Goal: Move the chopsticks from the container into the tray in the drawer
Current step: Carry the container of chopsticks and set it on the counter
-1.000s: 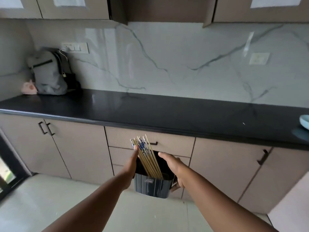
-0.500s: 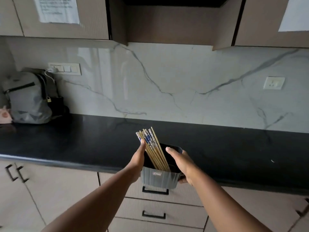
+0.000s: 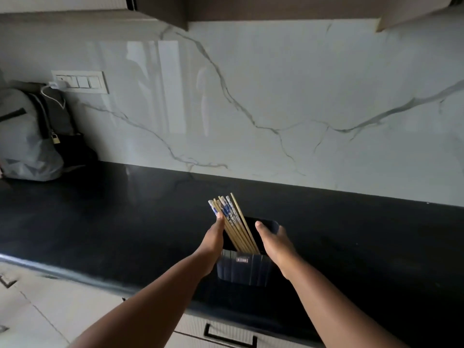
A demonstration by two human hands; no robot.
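Note:
A dark ribbed container [image 3: 243,271] sits over the black countertop [image 3: 100,222], held between both hands. My left hand [image 3: 213,243] presses its left side and my right hand [image 3: 275,243] clasps its right side, thumb over the rim. Several wooden chopsticks [image 3: 232,222], some with blue-and-white patterned tops, lean to the left inside it and stick up above the rim. Whether the container's base touches the counter I cannot tell. A shut drawer with a black handle [image 3: 229,339] lies below the counter edge; no tray shows.
A grey backpack [image 3: 27,136] stands at the back left against the marble wall, below a switch plate [image 3: 80,82] with a plugged-in charger. Upper cabinets hang overhead. Beige cabinet doors [image 3: 37,307] run under the counter at lower left.
Both hands have carried the container with the chopsticks up from in front of the drawers to over the countertop. The view has come closer to the counter.

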